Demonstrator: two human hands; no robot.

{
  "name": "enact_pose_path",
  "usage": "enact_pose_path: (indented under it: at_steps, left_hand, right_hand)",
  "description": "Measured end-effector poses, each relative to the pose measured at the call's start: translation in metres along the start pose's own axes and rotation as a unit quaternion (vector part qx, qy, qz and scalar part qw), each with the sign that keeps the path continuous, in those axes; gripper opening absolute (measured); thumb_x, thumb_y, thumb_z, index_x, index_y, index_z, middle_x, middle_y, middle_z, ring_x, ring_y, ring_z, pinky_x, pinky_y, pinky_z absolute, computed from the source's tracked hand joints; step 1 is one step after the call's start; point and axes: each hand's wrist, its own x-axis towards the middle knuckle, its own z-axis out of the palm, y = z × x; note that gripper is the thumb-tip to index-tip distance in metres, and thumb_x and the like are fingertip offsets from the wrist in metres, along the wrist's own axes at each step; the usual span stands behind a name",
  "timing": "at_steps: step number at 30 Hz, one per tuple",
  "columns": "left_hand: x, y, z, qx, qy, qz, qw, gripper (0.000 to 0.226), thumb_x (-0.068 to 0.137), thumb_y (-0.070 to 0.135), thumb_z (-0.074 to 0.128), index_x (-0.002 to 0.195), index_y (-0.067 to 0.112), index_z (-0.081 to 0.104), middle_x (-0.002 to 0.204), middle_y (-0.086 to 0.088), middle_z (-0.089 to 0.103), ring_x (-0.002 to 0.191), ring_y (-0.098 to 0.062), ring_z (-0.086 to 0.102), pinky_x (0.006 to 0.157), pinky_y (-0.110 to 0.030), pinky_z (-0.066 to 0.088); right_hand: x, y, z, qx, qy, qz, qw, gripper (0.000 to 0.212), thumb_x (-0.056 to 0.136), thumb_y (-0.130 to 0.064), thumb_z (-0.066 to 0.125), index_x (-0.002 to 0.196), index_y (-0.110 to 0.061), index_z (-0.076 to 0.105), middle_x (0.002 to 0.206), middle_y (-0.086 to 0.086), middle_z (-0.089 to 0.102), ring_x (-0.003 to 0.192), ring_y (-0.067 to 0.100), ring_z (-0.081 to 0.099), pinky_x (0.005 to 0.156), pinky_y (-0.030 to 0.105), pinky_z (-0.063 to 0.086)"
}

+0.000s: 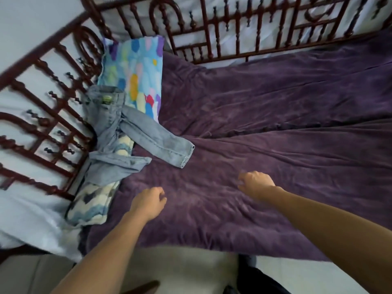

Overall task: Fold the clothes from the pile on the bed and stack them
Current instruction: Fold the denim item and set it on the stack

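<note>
— Where are the jeans (127, 134)?
— At nine o'clock on the bed (275, 124), crumpled by the rail (42, 124). They lie partly over a wavy-patterned cloth (93, 204).
— And the hands?
— The left hand (147, 201) is at seven and the right hand (255, 183) at five. Both are above the purple blanket, fingers loosely curled and holding nothing, clear of the jeans.

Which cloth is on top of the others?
The grey-blue jeans; they lie across both the bright multicoloured cloth and the pale wavy-patterned cloth.
</note>
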Motion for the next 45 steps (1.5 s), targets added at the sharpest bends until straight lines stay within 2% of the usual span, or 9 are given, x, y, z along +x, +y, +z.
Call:
enact_pose_path:
  at_steps: [10, 20, 25, 30, 33, 36, 37, 41, 45]
  left_hand:
    - [0.105, -0.107, -0.020, -0.029, -0.030, -0.034, 0.999, 0.020, 0.088, 0.036, 0.059, 0.102, 0.022, 0.064, 0.101, 0.001, 0.069, 0.098, -0.022, 0.063, 0.081, -0.032, 0.050]
    - [0.239, -0.253, -0.039, -0.091, -0.038, -0.098, 0.990, 0.024, 0.090, 0.026, 0.058, 0.109, 0.012, 0.064, 0.111, -0.008, 0.067, 0.100, -0.026, 0.062, 0.078, -0.032, 0.048]
    - [0.379, -0.314, -0.079, -0.120, 0.028, -0.092, 0.988, 0.045, 0.092, 0.032, 0.057, 0.133, 0.013, 0.050, 0.131, -0.013, 0.053, 0.116, -0.032, 0.053, 0.092, -0.039, 0.046]
    - [0.507, -0.347, -0.119, -0.207, 0.171, -0.125, 0.955, 0.078, 0.080, 0.044, 0.071, 0.143, 0.016, 0.033, 0.144, -0.013, 0.035, 0.131, -0.035, 0.038, 0.102, -0.046, 0.038]
    - [0.552, -0.354, -0.116, -0.304, 0.139, -0.152, 0.930, 0.091, 0.075, 0.044, 0.076, 0.147, 0.018, 0.025, 0.150, -0.009, 0.034, 0.135, -0.030, 0.035, 0.107, -0.043, 0.035]
    - [0.554, -0.349, -0.095, -0.292, 0.130, -0.114, 0.941, 0.034, 0.083, 0.027, 0.070, 0.108, 0.008, 0.058, 0.117, -0.016, 0.062, 0.107, -0.034, 0.058, 0.086, -0.038, 0.047]
    - [0.544, -0.345, -0.086, -0.266, 0.140, -0.093, 0.949, 0.017, 0.086, 0.021, 0.065, 0.091, 0.006, 0.058, 0.103, -0.018, 0.064, 0.096, -0.036, 0.060, 0.078, -0.039, 0.048]
    - [0.468, -0.325, -0.051, -0.252, 0.136, 0.026, 0.958, 0.031, 0.089, 0.007, 0.055, 0.064, 0.008, 0.036, 0.058, -0.015, 0.043, 0.062, -0.039, 0.047, 0.055, -0.034, 0.027]
    - [0.382, -0.328, -0.005, -0.228, 0.048, 0.053, 0.971, 0.015, 0.089, 0.009, 0.055, 0.075, 0.002, 0.054, 0.068, -0.015, 0.057, 0.071, -0.035, 0.055, 0.060, -0.039, 0.039]
  right_hand:
    - [0.138, -0.095, 0.024, 0.023, -0.103, 0.009, 0.994, 0.035, 0.088, -0.046, 0.052, 0.114, -0.024, 0.059, 0.119, 0.005, 0.063, 0.108, 0.028, 0.061, 0.081, 0.033, 0.047]
    - [0.241, -0.225, 0.018, 0.042, -0.102, -0.010, 0.994, 0.032, 0.087, -0.040, 0.048, 0.117, -0.031, 0.057, 0.121, 0.000, 0.063, 0.111, 0.025, 0.060, 0.085, 0.033, 0.046]
    - [0.288, -0.262, 0.031, 0.038, -0.104, 0.022, 0.994, 0.041, 0.091, -0.045, 0.049, 0.131, -0.037, 0.049, 0.129, -0.007, 0.060, 0.116, 0.019, 0.058, 0.092, 0.031, 0.047]
    - [0.333, -0.287, 0.041, 0.026, -0.109, 0.041, 0.993, 0.041, 0.092, -0.045, 0.050, 0.132, -0.035, 0.049, 0.128, -0.009, 0.058, 0.115, 0.016, 0.057, 0.091, 0.032, 0.047]
    - [0.358, -0.297, 0.044, 0.028, -0.106, 0.042, 0.993, 0.038, 0.091, -0.047, 0.051, 0.128, -0.036, 0.051, 0.123, -0.010, 0.060, 0.109, 0.015, 0.059, 0.087, 0.029, 0.047]
    - [0.382, -0.299, 0.037, 0.041, -0.107, 0.059, 0.992, 0.035, 0.090, -0.047, 0.053, 0.123, -0.035, 0.055, 0.119, -0.008, 0.063, 0.107, 0.016, 0.061, 0.089, 0.033, 0.048]
    - [0.390, -0.299, 0.031, 0.039, -0.114, 0.068, 0.990, 0.034, 0.090, -0.047, 0.054, 0.122, -0.034, 0.056, 0.118, -0.007, 0.064, 0.108, 0.018, 0.060, 0.091, 0.035, 0.048]
    - [0.424, -0.311, 0.005, 0.106, -0.082, 0.110, 0.985, 0.031, 0.089, -0.042, 0.061, 0.115, -0.024, 0.065, 0.111, 0.002, 0.069, 0.105, 0.024, 0.063, 0.089, 0.033, 0.049]
    - [0.462, -0.359, -0.018, 0.397, -0.037, 0.165, 0.902, 0.036, 0.089, -0.046, 0.062, 0.103, -0.013, 0.067, 0.094, 0.011, 0.069, 0.083, 0.026, 0.068, 0.072, 0.040, 0.054]
